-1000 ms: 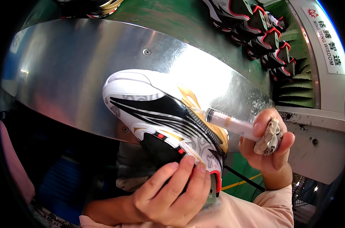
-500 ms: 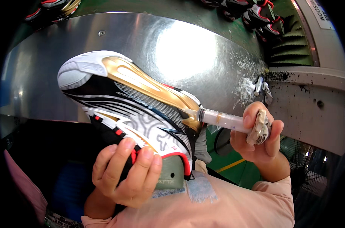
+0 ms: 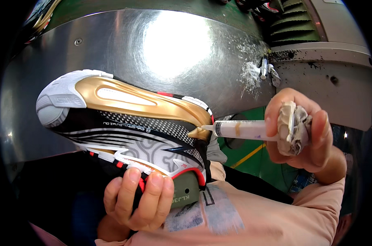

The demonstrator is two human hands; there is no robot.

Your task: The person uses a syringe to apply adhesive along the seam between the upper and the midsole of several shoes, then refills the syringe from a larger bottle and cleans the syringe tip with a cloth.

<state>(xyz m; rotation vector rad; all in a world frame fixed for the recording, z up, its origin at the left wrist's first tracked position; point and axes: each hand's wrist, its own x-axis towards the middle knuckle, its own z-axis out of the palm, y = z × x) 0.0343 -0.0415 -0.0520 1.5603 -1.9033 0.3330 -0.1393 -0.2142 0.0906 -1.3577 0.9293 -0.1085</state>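
Observation:
My left hand [image 3: 141,201] is closed round the lace side of a sneaker [image 3: 153,123], which lies on its side in the air with its sole turned away from me. The shoe has a white toe, a gold midsole band, black and white patterned upper and red trim. A grey-green shoe last [image 3: 185,189] fills its opening. In my right hand [image 3: 317,135] is a clear plastic syringe [image 3: 245,130] with pale contents, its plunger end wrapped in grubby cloth or tape. The syringe tip meets the gold edge near the heel; whether it touches cannot be told exactly.
Beyond the shoe is a shiny metal tabletop [image 3: 100,53] with white residue [image 3: 251,76] and a small tube [image 3: 263,67] at its right end. Further off runs a green surface with more shoes [image 3: 267,9]. A grey machine panel [image 3: 325,78] stands at the right.
The shoe has shifted left in view and turned to lie more level. My right hand is farther right and the syringe is more horizontal, its tip still by the heel. The whole view has shifted.

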